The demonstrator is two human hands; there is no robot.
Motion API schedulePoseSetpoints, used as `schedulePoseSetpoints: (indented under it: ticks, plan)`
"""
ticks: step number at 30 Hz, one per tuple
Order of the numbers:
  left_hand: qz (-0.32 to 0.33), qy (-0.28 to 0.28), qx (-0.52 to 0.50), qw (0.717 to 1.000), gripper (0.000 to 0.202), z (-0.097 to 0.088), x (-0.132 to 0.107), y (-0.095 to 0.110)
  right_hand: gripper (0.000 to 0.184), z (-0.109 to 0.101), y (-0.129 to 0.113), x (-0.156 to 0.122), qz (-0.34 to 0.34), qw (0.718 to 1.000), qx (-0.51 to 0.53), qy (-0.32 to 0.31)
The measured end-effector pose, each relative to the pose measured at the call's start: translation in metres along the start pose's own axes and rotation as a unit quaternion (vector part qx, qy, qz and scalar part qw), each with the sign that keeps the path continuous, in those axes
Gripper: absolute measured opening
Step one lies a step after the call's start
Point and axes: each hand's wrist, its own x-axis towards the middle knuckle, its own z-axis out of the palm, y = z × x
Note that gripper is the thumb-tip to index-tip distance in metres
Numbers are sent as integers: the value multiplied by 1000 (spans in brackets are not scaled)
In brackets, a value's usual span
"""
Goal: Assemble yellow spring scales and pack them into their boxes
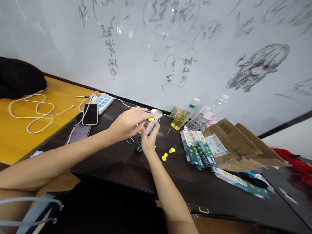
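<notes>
My right hand (149, 140) is closed around a slim box with small print (151, 126), its fingers and thumb along the sides. A dark teal lower end shows below the fingers, near the tabletop. My left hand (130, 121) reaches over from the left with its fingers stretched out above the box, the thumb beside it. A yellow piece (151, 119) shows just past the left fingertips; whether they touch it I cannot tell. To the right of my right hand lie small yellow spool-like pieces (172, 150) on the dark table (109, 159).
Several teal and white boxes (197, 148) lie at the right beside an open brown cardboard package (231, 139). Two bottles, one with yellow liquid (181, 118), lean near the whiteboard (136, 58). Two phones (90, 114), a power strip (105, 103) and white cables are at the left.
</notes>
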Motion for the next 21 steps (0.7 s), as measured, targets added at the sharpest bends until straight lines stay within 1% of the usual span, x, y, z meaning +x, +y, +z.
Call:
schedulePoseSetpoints:
  ticks: [3, 6, 9, 11, 13, 18, 21]
  plan:
    - [-7, 7, -42, 999, 30, 2, 1, -3, 46, -3, 0, 1, 23, 1000, 16, -11]
    - [-35, 3, -84, 996, 22, -4, 9, -5, 46, -7, 1, 0, 51, 997, 37, -43]
    - [-55, -50, -132, 988, 18, -15, 18, -9, 45, -9, 1, -1, 65, 990, 78, -98]
    - [-65, -92, -163, 980, 18, -23, 24, -12, 43, -9, -1, -3, 60, 984, 95, -136]
    - [-69, -135, -180, 972, 19, -29, 29, -14, 41, -8, -3, -4, 48, 982, 90, -159]
    - [-41, -226, -148, 962, 21, -37, 41, -14, 40, -9, -4, -7, 31, 982, 55, -176]
    - [-29, -278, -139, 950, 23, -42, 46, -13, 40, -10, -1, -8, 24, 983, 33, -180]
